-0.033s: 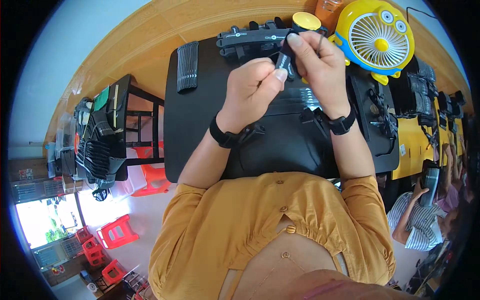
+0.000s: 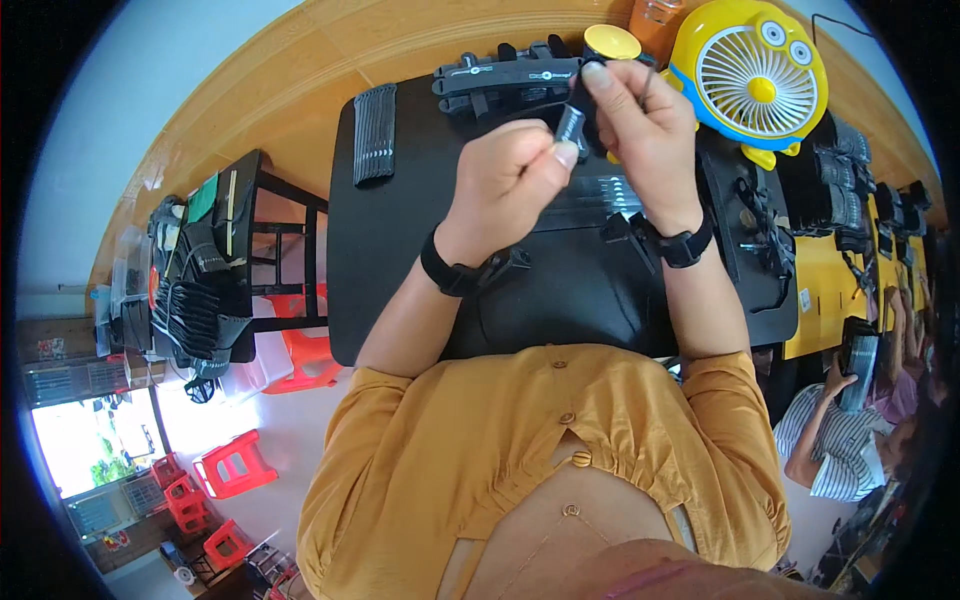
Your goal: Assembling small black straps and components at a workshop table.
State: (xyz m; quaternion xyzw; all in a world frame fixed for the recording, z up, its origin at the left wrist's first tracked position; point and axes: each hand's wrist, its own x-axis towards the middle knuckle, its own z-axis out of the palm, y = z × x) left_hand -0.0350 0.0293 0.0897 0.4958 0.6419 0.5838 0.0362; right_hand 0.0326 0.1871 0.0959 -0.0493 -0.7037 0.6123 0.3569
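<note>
My left hand (image 2: pixel 512 185) and my right hand (image 2: pixel 648 140) are raised over the black table (image 2: pixel 400 250), both closed on one short black strap (image 2: pixel 572 122) with pale lettering. The left thumb and fist pinch its lower end. The right thumb and fingers grip its upper end. A thin cord-like strip sticks out above the right fingers. Just behind the hands lies a pile of black straps (image 2: pixel 510 78) with white printing. Part of the held strap is hidden by my fingers.
A neat stack of black strips (image 2: pixel 375 135) lies at the table's far left. A yellow cup (image 2: pixel 612 42) and a yellow-blue fan (image 2: pixel 760 90) stand at the back right. More black straps (image 2: pixel 765 235) lie at the right edge. A co-worker (image 2: pixel 835 430) sits at right.
Both hands have shifted very slightly, and the strap between them sits at a slightly different angle. Both still grip it.
</note>
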